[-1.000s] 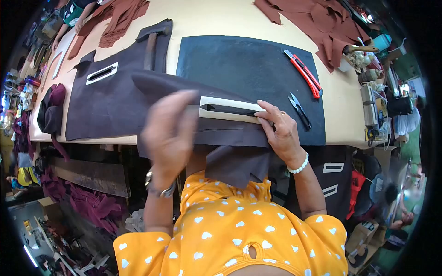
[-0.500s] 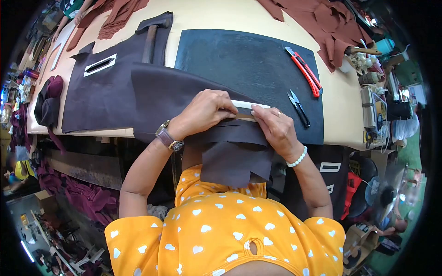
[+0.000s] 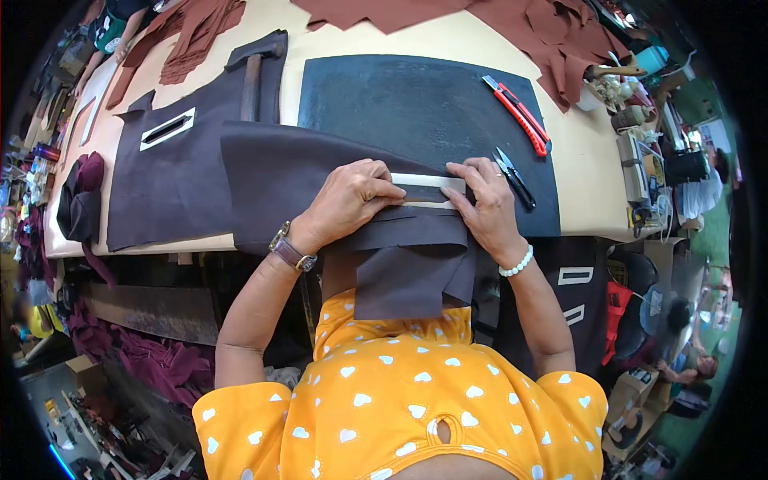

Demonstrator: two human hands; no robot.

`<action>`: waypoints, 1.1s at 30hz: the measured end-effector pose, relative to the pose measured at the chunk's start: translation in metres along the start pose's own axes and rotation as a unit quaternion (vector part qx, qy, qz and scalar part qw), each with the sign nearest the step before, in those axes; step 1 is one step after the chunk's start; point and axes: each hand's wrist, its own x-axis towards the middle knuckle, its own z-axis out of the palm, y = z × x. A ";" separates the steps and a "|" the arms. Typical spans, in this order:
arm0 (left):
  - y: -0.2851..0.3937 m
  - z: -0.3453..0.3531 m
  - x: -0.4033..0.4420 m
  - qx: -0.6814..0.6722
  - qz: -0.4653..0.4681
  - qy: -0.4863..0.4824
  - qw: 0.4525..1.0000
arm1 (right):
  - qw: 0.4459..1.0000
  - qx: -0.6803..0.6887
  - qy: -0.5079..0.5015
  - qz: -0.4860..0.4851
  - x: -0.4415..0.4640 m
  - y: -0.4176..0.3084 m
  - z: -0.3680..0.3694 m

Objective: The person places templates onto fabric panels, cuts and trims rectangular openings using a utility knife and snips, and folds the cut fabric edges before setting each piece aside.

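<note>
Dark brown fabric (image 3: 288, 156) lies over the table's front edge and hangs down in front of me. A pale rectangular strip frame (image 3: 424, 181) with a dark slot sits on it. My left hand (image 3: 358, 196) has its fingers pinched on the slot's fold at the left part of the frame. My right hand (image 3: 486, 200) grips the frame's right end, thumb on the strip and forefinger at its upper corner. The fingers cover both ends of the frame.
A black mat (image 3: 384, 100) carries a red cutter (image 3: 518, 118) and small snips (image 3: 516, 180). A hammer (image 3: 251, 88) and another pale frame (image 3: 167, 129) lie on fabric at left. Rust-coloured fabric (image 3: 560, 40) is at the back. A person's arm (image 3: 128, 36) shows at upper left.
My left hand came down from a blurred, raised position onto the frame and pinched it. My right hand shifted its fingers at the right end. More rust fabric shows at the back.
</note>
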 end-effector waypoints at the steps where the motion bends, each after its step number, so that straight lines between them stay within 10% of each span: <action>1: 0.000 0.001 0.001 0.003 0.004 0.003 1.000 | 1.000 -0.023 0.005 -0.012 0.001 0.001 0.000; 33: -0.008 -0.030 -0.040 -0.009 -0.089 0.046 0.995 | 0.977 -0.196 -0.037 0.071 0.008 -0.039 0.032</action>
